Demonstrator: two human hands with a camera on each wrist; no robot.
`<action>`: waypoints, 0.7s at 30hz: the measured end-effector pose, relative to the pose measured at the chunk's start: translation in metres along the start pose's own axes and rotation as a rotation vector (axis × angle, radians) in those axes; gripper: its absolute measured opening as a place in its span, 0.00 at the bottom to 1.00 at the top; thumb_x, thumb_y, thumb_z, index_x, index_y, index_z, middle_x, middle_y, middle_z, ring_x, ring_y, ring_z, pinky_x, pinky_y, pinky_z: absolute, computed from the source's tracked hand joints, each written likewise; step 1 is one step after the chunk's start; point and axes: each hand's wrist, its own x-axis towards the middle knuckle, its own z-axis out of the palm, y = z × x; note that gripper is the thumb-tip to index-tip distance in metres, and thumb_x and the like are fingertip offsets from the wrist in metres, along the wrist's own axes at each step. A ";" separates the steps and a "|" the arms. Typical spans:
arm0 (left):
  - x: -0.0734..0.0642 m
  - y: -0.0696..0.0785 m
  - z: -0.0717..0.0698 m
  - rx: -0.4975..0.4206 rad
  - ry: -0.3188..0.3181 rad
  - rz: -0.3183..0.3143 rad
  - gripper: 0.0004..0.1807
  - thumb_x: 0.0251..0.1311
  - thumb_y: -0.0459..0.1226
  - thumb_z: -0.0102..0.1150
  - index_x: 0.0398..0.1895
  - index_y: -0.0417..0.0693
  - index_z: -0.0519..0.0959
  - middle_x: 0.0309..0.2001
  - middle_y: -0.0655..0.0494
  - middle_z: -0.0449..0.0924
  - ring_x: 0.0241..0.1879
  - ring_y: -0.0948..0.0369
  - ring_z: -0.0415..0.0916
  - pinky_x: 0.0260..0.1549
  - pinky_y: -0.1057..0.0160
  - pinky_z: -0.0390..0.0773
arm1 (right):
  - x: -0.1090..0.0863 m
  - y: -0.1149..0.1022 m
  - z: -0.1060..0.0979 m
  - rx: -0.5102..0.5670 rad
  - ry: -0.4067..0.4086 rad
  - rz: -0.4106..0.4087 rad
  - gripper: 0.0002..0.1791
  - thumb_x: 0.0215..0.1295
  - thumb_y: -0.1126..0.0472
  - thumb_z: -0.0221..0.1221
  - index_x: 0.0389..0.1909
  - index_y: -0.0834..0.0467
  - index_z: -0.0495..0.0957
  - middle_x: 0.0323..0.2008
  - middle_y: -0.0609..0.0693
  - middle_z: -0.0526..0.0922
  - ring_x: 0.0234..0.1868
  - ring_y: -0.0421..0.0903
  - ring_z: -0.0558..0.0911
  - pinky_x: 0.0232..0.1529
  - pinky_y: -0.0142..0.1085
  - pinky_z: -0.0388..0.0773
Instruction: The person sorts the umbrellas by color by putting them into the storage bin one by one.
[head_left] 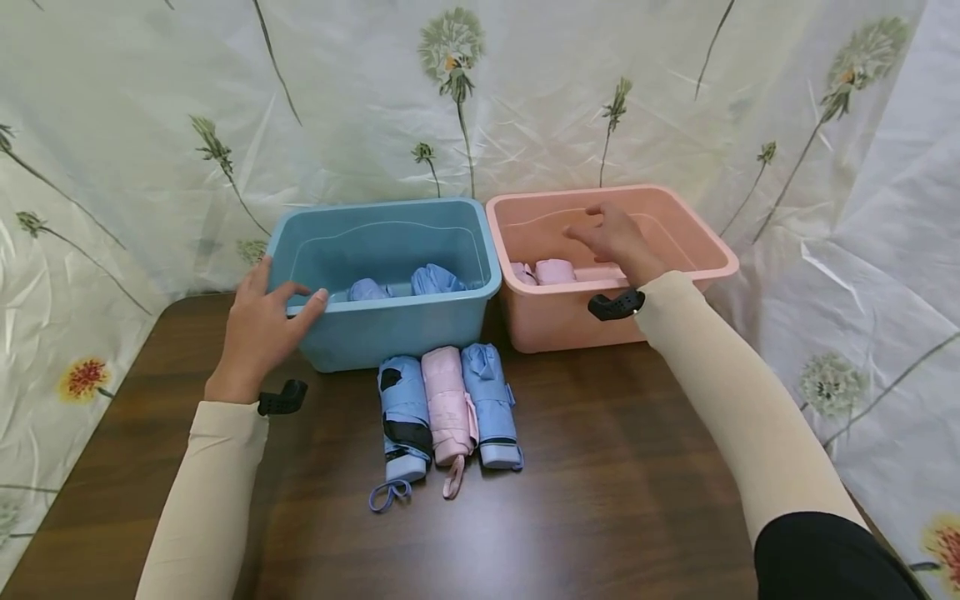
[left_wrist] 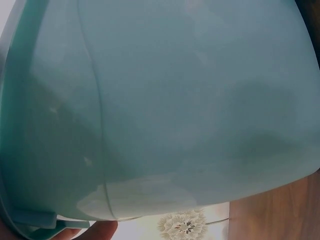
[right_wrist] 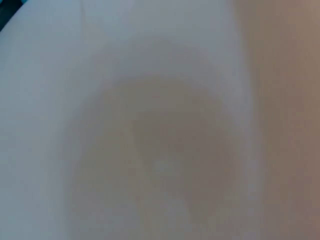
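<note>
My left hand point(head_left: 258, 329) holds the left front corner of the blue bin point(head_left: 390, 329), its thumb over the rim and fingers along the outer side. In the left wrist view, fingertips point(left_wrist: 102, 231) show under the bin's rim. Within it lie a blue-violet bundle point(head_left: 367, 289) and a blue folded umbrella point(head_left: 435, 280), partly hidden. My right hand point(head_left: 617, 242) hovers over the pink bin point(head_left: 577, 321), fingers loosely bent around nothing. Pink rolled bundles point(head_left: 555, 272) lie inside near its left front. The right wrist view shows only a blurred pale surface.
In front of the bins, a blue folded umbrella point(head_left: 405, 417), a pink one point(head_left: 447, 400) and another blue one point(head_left: 489, 404) lie side by side on the dark wooden table point(head_left: 600, 500). A flower-patterned sheet point(head_left: 360, 108) hangs close behind the bins.
</note>
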 end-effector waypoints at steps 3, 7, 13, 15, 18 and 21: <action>-0.001 0.000 0.000 -0.001 -0.005 0.002 0.32 0.65 0.60 0.47 0.42 0.39 0.83 0.73 0.34 0.50 0.71 0.36 0.47 0.58 0.29 0.55 | -0.006 -0.003 -0.001 -0.014 0.011 -0.036 0.47 0.61 0.39 0.60 0.73 0.56 0.53 0.66 0.60 0.64 0.58 0.58 0.72 0.55 0.50 0.75; 0.000 0.000 0.000 -0.007 -0.011 0.003 0.33 0.65 0.60 0.47 0.43 0.39 0.82 0.73 0.35 0.49 0.71 0.36 0.47 0.58 0.29 0.55 | -0.015 -0.008 -0.004 -0.044 0.008 -0.083 0.48 0.60 0.36 0.59 0.74 0.55 0.53 0.63 0.61 0.67 0.54 0.59 0.74 0.53 0.49 0.75; 0.003 0.000 -0.001 -0.011 -0.018 -0.003 0.33 0.65 0.61 0.46 0.43 0.39 0.82 0.74 0.36 0.48 0.71 0.37 0.46 0.58 0.29 0.54 | -0.033 -0.019 -0.007 -0.102 -0.003 -0.146 0.46 0.61 0.36 0.58 0.73 0.56 0.54 0.63 0.64 0.67 0.57 0.60 0.72 0.53 0.52 0.73; 0.002 0.000 -0.002 -0.010 -0.021 -0.007 0.33 0.65 0.61 0.46 0.44 0.39 0.82 0.74 0.36 0.48 0.71 0.37 0.46 0.58 0.29 0.54 | -0.040 -0.023 -0.007 -0.126 -0.001 -0.161 0.46 0.62 0.36 0.57 0.73 0.56 0.54 0.64 0.63 0.66 0.59 0.59 0.70 0.54 0.53 0.72; 0.002 0.000 -0.002 -0.010 -0.023 -0.010 0.33 0.65 0.61 0.45 0.44 0.39 0.82 0.74 0.36 0.48 0.71 0.37 0.45 0.58 0.29 0.54 | -0.051 -0.026 -0.007 -0.142 0.005 -0.195 0.45 0.62 0.36 0.56 0.73 0.55 0.55 0.64 0.63 0.66 0.61 0.59 0.69 0.55 0.54 0.71; 0.001 0.000 -0.001 -0.011 -0.028 -0.009 0.34 0.65 0.61 0.46 0.44 0.39 0.82 0.74 0.36 0.48 0.71 0.37 0.45 0.58 0.28 0.54 | -0.067 -0.028 -0.009 -0.150 0.005 -0.215 0.45 0.61 0.34 0.56 0.73 0.55 0.56 0.64 0.62 0.67 0.61 0.59 0.69 0.54 0.55 0.72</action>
